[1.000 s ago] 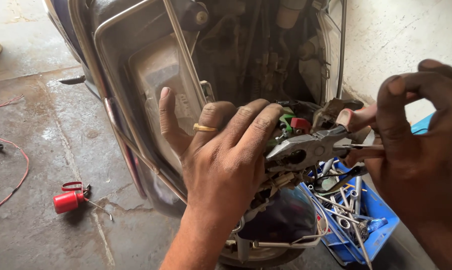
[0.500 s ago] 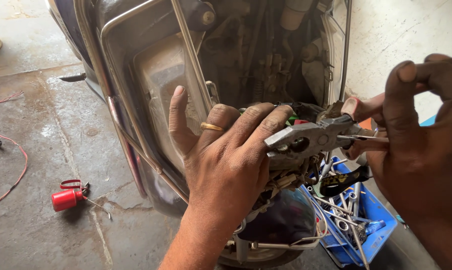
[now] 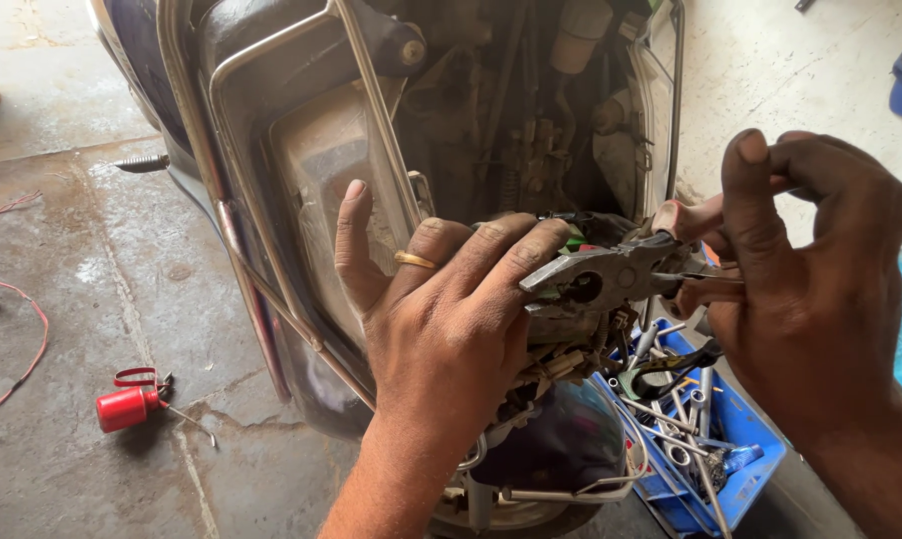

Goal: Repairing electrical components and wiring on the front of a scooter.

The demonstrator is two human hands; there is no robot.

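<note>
Both arms are bare, no sleeves, no gloves, no watch visible. Left hand (image 3: pixel 446 329) has a plain gold-colour ring (image 3: pixel 414 260) on the index finger, approx. at the base. Its fingers and knuckles show dark greasy dirt, esp. around the nails, which are short. Right hand (image 3: pixel 810 289) has no ring visible; also short nails, w/ some dirt on the fingertips.

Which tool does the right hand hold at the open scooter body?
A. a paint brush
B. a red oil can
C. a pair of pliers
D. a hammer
C: the right hand holds the handles of metal pliers, whose nose points at the parts under the left hand; the red oil can lies apart on the floor.
</note>
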